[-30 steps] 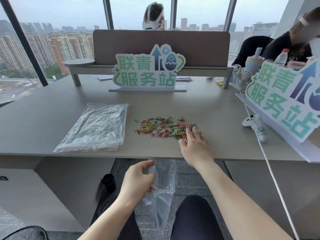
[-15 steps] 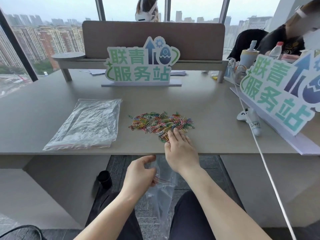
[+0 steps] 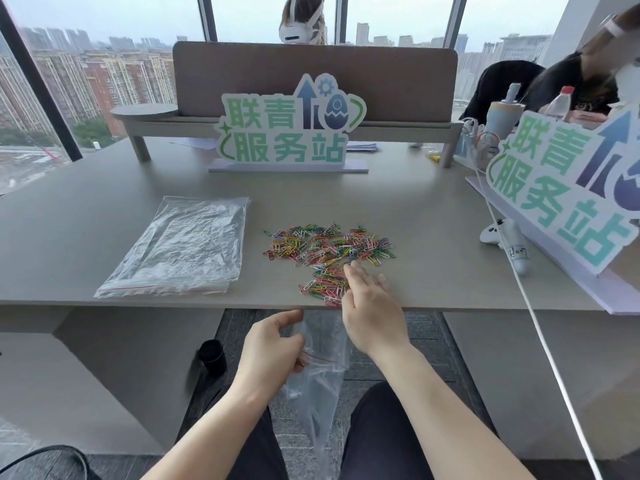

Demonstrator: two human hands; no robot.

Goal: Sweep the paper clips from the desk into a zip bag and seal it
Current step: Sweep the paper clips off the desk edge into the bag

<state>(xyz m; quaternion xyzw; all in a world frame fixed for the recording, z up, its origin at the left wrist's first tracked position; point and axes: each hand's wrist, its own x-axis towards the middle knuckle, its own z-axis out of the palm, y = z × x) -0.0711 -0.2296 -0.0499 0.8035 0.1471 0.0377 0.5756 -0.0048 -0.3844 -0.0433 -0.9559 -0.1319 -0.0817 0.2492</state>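
A heap of coloured paper clips [image 3: 329, 245] lies on the grey desk [image 3: 433, 216], with a smaller bunch [image 3: 323, 285] drawn right up to the front edge. My right hand [image 3: 372, 306] lies flat and open at that edge, its fingers against the near bunch. Below the edge my left hand [image 3: 273, 351] grips the mouth of a clear zip bag [image 3: 318, 375] with a red seal line. The bag hangs down between my knees, under the near clips.
A stack of spare clear zip bags [image 3: 180, 251] lies on the desk to the left. Green-lettered signs stand at the back [image 3: 291, 129] and on the right [image 3: 561, 188]. A white cable [image 3: 519, 282] and a white controller [image 3: 502, 237] lie at right. People sit beyond the divider.
My right hand has dragged a bunch of clips from the heap back to the desk's front edge. The left hand has kept the bag below the edge.
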